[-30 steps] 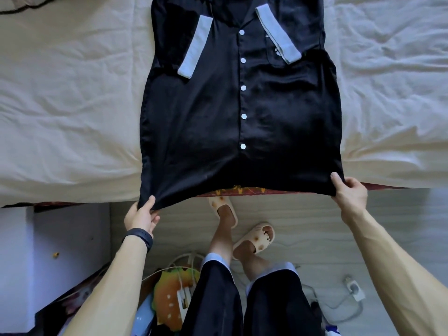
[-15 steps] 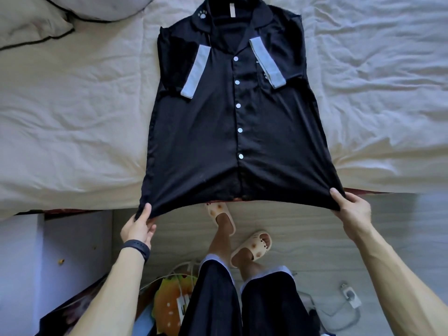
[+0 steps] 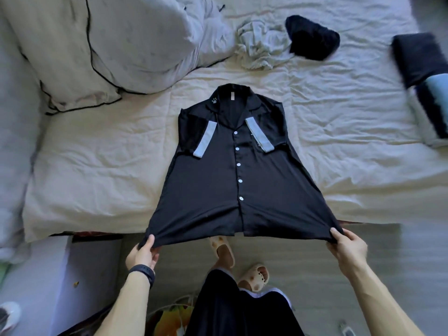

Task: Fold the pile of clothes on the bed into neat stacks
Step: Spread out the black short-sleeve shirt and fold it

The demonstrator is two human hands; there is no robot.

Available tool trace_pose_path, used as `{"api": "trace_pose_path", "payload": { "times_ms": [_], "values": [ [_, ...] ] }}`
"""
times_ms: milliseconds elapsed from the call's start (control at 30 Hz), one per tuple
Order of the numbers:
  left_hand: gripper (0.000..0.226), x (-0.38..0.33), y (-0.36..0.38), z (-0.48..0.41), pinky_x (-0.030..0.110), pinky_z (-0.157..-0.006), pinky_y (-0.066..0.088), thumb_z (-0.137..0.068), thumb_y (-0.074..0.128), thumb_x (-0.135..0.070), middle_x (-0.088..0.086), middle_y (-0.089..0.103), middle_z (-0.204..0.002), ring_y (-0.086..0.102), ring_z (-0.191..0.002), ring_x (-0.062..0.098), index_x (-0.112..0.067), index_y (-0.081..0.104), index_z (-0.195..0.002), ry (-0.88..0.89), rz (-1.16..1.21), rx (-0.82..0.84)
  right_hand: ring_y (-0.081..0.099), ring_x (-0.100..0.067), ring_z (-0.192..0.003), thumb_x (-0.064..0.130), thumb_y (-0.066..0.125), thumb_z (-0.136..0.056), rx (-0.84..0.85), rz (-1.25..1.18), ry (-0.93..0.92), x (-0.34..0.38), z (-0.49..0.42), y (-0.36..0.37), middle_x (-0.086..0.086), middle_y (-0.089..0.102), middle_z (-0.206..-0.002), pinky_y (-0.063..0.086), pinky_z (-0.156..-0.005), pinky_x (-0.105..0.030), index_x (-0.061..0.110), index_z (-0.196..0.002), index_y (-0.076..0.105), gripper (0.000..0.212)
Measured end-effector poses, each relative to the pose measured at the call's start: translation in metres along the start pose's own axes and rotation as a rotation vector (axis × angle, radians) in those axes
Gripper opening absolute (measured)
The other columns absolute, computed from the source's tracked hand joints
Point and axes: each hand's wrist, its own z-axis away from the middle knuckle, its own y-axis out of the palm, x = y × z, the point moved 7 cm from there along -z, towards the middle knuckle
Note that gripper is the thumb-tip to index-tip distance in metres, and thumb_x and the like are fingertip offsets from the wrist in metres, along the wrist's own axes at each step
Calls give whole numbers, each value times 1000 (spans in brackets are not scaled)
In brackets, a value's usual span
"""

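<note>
here the black shirt (image 3: 232, 180) lies buttoned-side up on the bed (image 3: 109, 154), hem over its near edge; left hand (image 3: 143, 254) and right hand (image 3: 346, 248) each pinch a hem corner.

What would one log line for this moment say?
phase: shirt spread, buttons up, on bed | left hand: pinches hem corner | right hand: pinches other hem corner | hem: held past bed edge
</note>
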Motion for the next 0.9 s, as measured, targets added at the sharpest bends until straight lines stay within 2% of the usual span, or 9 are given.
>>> {"api": "trace_pose_path", "payload": {
  "times_ms": [67, 200, 267, 367, 467, 633, 733, 833, 900],
  "values": [
    [40, 5, -13, 4, 39, -82, 53, -88, 77, -20, 12, 66, -113, 64, -96, 29, -6, 63, -123, -39, 0, -8, 58, -17, -74, 2, 65, -96, -59, -66, 35, 1, 12, -12, -14, 62, -98, 54, -49, -14, 6, -114, 64, 19],
    [39, 16, -34, 16, 34, -65, 53, -88, 76, -19, 6, 68, -97, 68, -82, 25, -15, 61, -124, -54, 25, -37, 58, -19, -74, -3, 63, -95, -133, -170, 141, -8, 33, -24, -15, 62, -98, 55, -46, -19, 4, -101, 63, 8],
    [26, 15, -36, 18, 33, -62, 52, -90, 74, -18, 7, 70, -102, 69, -78, 22, -18, 63, -113, -55, 15, -26, 59, -21, -76, -4, 62, -95, -128, -189, 184, -10, 40, -21, -12, 61, -89, 55, -46, -21, 7, -86, 61, 14],
    [43, -5, -20, 16, 34, -66, 53, -90, 74, -17, 9, 68, -112, 69, -82, 21, -16, 59, -130, -4, 65, -6, 60, -19, -76, -4, 62, -95, -91, -247, 207, 2, 38, -4, -10, 61, -86, 56, -47, -21, 9, -83, 58, 18],
    [37, -41, 15, 13, 35, -72, 53, -92, 72, -16, 10, 67, -115, 68, -92, 24, -13, 60, -127, 80, 108, 33, 60, -18, -75, -4, 63, -94, -69, -280, 205, 28, 24, 21, -10, 62, -86, 57, -50, -24, 10, -83, 58, 18],
    [19, -112, 89, -2, 23, -52, 51, -97, 64, -14, 5, 66, -95, 67, -75, 15, -10, 57, -114, 150, 147, 129, 64, -11, -74, -4, 57, -98, 1, -277, 142, 92, -16, 82, -9, 59, -90, 54, -50, -19, 6, -89, 58, 14],
    [18, -154, 133, -22, 27, -61, 53, -95, 66, -14, 5, 68, -97, 70, -75, 16, -10, 60, -111, 177, 140, 130, 62, -18, -88, 1, 59, -99, 15, -260, 154, 127, -43, 126, -10, 61, -101, 55, -60, -23, 9, -86, 57, 15],
    [12, -191, 184, -49, 28, -61, 53, -94, 68, -14, 5, 68, -98, 70, -73, 16, -12, 61, -104, 175, 140, 132, 63, -20, -88, 2, 63, -97, -11, -226, 156, 157, -76, 174, -13, 63, -105, 55, -61, -24, 7, -88, 58, 11],
    [14, -218, 225, -73, 28, -60, 53, -93, 69, -15, 6, 68, -99, 71, -73, 16, -11, 61, -105, 183, 126, 143, 63, -17, -81, -1, 64, -95, -21, -207, 139, 176, -104, 211, -13, 62, -106, 56, -53, -22, 2, -93, 59, 6]
  ]
}}
